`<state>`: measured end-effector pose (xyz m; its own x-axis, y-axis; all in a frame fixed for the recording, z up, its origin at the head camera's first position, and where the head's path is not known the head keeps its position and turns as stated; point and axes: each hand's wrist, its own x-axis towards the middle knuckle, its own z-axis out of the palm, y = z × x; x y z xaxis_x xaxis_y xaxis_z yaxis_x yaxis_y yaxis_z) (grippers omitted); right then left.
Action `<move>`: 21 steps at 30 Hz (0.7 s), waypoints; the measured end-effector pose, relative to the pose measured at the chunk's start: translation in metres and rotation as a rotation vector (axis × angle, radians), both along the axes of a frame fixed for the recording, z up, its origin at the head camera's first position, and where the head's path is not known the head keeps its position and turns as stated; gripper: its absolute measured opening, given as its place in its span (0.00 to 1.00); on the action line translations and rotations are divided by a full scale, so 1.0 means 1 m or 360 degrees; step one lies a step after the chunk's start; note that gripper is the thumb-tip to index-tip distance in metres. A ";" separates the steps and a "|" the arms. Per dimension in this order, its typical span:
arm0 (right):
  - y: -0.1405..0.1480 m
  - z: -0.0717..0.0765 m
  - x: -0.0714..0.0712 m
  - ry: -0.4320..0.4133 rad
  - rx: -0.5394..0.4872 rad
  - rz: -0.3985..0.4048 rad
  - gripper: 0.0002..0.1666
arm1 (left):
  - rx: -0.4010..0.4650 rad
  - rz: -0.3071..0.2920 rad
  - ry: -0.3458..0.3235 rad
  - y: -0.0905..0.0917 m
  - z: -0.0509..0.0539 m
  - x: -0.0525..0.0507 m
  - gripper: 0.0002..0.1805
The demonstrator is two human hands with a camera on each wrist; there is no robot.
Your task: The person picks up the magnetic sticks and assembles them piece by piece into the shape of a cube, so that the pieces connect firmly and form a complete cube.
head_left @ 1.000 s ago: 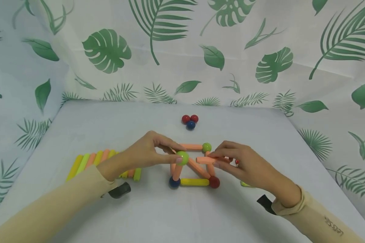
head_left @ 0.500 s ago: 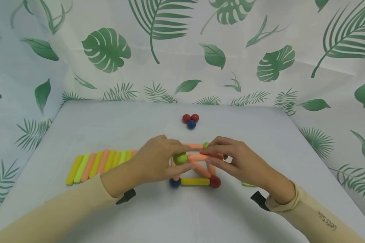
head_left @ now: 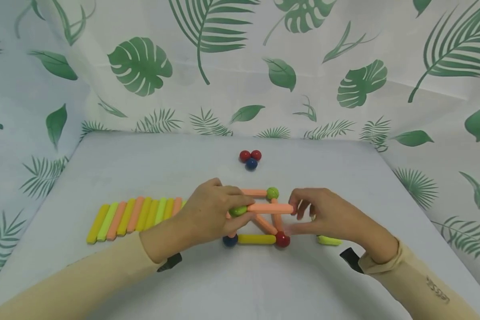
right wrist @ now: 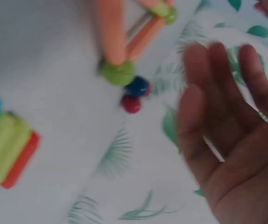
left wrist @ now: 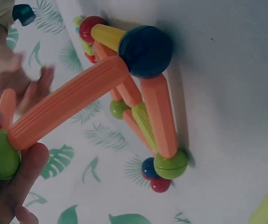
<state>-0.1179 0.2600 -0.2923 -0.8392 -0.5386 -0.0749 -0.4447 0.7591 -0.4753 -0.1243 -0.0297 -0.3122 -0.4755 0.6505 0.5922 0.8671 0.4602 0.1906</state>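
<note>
My left hand point(head_left: 210, 209) pinches a green ball point(left wrist: 2, 154) between thumb and fingers. An orange rod point(left wrist: 71, 100) slants from that ball down to a dark blue ball point(head_left: 230, 240) on the table. A second orange rod point(head_left: 270, 209) sticks out level from the green ball toward the right, its far end free. Just beyond that end is my right hand point(head_left: 324, 213), which holds nothing, its fingers loosely bent in the right wrist view. Below lies a frame of orange and yellow rods point(head_left: 257, 240) joined by balls, including a red ball point(head_left: 282, 239) and another green ball point(head_left: 272, 193).
Yellow, green and orange rods point(head_left: 134, 215) lie side by side on the left. Two red balls and a blue ball point(head_left: 251, 164) sit together behind the frame. Beside my right hand are yellow-green, red and blue pieces point(right wrist: 10, 147), partly hidden in the head view.
The right hand brought the orange rod left against the green ball, then let go and drew back right. My left hand has shifted its hold on the ball, fingers now over its top.
</note>
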 end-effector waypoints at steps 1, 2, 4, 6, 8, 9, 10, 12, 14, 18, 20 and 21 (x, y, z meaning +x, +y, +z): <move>0.003 -0.006 -0.001 -0.0059 0.0091 -0.0005 0.21 | 0.0001 0.0009 0.0007 0.000 0.000 0.000 0.13; 0.004 -0.013 -0.001 -0.0121 0.0159 0.0006 0.21 | 0.0011 0.0010 0.0010 0.000 -0.001 0.000 0.13; 0.006 -0.028 0.000 -0.0178 0.0237 0.0075 0.22 | 0.0025 0.0011 0.0019 0.000 -0.001 -0.001 0.12; 0.005 -0.042 0.000 -0.0186 0.0222 0.0111 0.22 | 0.0043 0.0010 0.0021 -0.001 -0.001 -0.002 0.11; 0.002 -0.051 -0.001 -0.0160 0.0176 0.0128 0.23 | 0.0055 0.0015 0.0005 -0.003 0.000 -0.004 0.11; -0.001 -0.054 -0.002 -0.0137 0.0160 0.0128 0.23 | 0.0057 0.0018 -0.0008 -0.004 0.000 -0.005 0.12; -0.003 -0.056 -0.004 -0.0116 0.0152 0.0123 0.24 | 0.0060 0.0023 -0.0021 -0.006 0.000 -0.007 0.12; -0.008 -0.058 -0.009 -0.0107 0.0141 0.0117 0.24 | 0.0060 0.0035 -0.0051 -0.010 0.000 -0.011 0.13; -0.012 -0.058 -0.014 -0.0118 0.0155 0.0124 0.24 | 0.0058 0.0044 -0.0075 -0.014 0.000 -0.015 0.14; -0.019 -0.050 -0.030 -0.0183 0.0200 0.0151 0.21 | 0.0060 0.0057 -0.0122 -0.020 0.000 -0.021 0.15; -0.022 -0.041 -0.042 -0.0166 0.0193 0.0108 0.17 | 0.0056 0.0067 -0.0133 -0.022 0.000 -0.022 0.15; -0.024 -0.037 -0.050 -0.0131 0.0192 0.0080 0.15 | 0.0048 0.0073 -0.0141 -0.023 0.001 -0.023 0.15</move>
